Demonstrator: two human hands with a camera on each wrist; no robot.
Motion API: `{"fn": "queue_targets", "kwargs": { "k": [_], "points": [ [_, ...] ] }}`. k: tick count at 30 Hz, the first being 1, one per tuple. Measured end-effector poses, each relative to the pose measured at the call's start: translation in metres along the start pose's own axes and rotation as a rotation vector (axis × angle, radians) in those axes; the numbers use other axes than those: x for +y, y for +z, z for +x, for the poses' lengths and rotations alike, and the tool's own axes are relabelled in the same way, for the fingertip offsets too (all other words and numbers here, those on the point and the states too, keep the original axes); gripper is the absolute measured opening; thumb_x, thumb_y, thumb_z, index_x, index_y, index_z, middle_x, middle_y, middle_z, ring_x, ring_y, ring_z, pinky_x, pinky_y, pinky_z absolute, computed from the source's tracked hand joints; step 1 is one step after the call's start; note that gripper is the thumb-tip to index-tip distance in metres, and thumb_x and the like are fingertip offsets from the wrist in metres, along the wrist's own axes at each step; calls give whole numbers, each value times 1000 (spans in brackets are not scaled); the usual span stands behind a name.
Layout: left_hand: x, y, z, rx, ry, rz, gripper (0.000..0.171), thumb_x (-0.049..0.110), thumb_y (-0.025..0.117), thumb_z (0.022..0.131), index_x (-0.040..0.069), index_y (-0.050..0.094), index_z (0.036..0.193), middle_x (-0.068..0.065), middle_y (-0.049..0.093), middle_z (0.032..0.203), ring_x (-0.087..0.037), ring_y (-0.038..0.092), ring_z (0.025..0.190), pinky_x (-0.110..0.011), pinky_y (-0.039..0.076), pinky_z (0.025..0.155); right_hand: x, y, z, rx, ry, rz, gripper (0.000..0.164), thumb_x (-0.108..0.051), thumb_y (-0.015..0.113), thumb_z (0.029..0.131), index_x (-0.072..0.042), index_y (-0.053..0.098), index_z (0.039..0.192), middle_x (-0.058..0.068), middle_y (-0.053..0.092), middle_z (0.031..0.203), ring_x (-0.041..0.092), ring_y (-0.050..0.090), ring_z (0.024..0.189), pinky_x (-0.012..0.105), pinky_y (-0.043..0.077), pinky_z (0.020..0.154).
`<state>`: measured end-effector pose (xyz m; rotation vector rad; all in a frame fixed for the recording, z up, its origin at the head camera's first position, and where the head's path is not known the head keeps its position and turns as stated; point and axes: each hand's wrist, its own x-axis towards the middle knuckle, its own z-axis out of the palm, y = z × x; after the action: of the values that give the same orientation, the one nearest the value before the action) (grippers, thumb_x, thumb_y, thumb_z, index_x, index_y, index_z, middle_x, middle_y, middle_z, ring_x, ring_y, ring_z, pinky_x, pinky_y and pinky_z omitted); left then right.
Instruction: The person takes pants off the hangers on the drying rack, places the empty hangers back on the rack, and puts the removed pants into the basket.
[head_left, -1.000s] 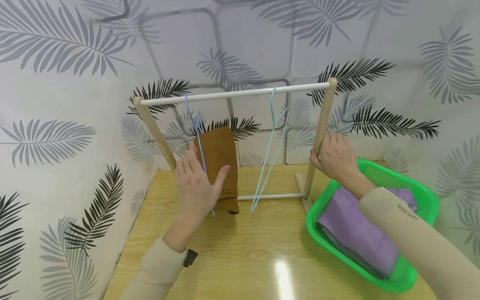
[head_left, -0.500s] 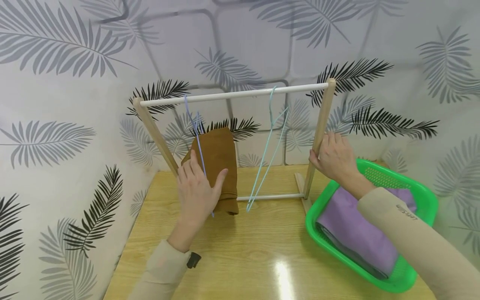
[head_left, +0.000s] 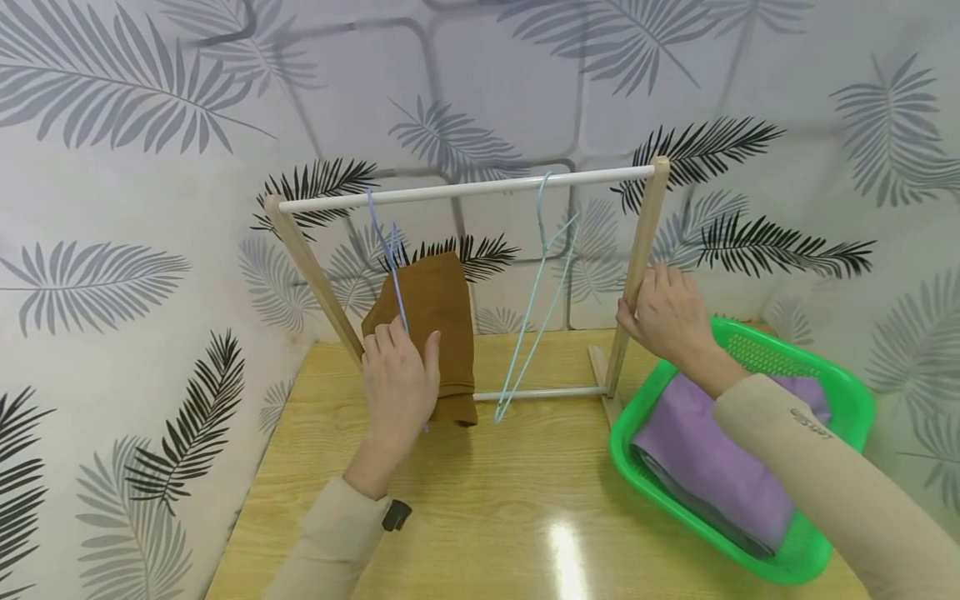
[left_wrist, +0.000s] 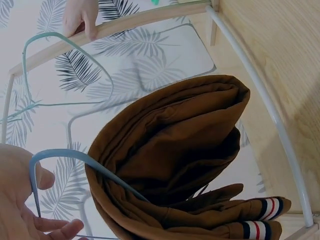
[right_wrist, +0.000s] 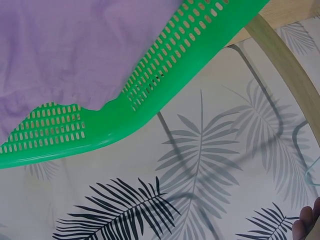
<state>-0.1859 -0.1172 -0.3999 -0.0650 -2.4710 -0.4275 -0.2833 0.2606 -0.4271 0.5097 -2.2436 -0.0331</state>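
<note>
A folded brown garment (head_left: pixel 442 308) with striped cuffs is draped over a blue hanger (left_wrist: pixel 65 153), hung on the white top rail (head_left: pixel 465 189) of a small wooden rack. My left hand (head_left: pixel 397 379) is at the hanger's near end, thumb raised and apart, fingers relaxed beside the wire. In the left wrist view, the garment's folds hide the hanger's far part. My right hand (head_left: pixel 671 312) grips the rack's right wooden post (head_left: pixel 648 221), fingers wrapped behind it. Between the hands, a bare mint-green hanger (head_left: pixel 534 292) hangs from the rail.
A green perforated basket (head_left: pixel 851 417) stands on the wooden table (head_left: pixel 495 517) right of the rack, under my right forearm. A folded purple cloth (head_left: pixel 712 450) with a dark underside lies in it. The leaf-patterned wall (head_left: pixel 502 92) is close behind the rack.
My left hand has moved down a little along the blue hanger, its fingers more bent than before. The mint-green hanger has swung slightly. My right hand stays on the post.
</note>
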Motion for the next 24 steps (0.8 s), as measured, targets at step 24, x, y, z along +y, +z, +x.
{"fn": "queue_targets", "kwargs": {
  "k": [24],
  "points": [
    [-14, -4, 1, 152, 40, 68, 38, 20, 48, 112, -5, 62, 87, -21, 66, 83, -40, 56, 82, -45, 47, 72, -1, 0, 0, -25, 5, -10, 43, -35, 56, 94, 7, 55, 83, 23, 55, 78, 42, 55, 70, 47, 45, 60]
  ]
}}
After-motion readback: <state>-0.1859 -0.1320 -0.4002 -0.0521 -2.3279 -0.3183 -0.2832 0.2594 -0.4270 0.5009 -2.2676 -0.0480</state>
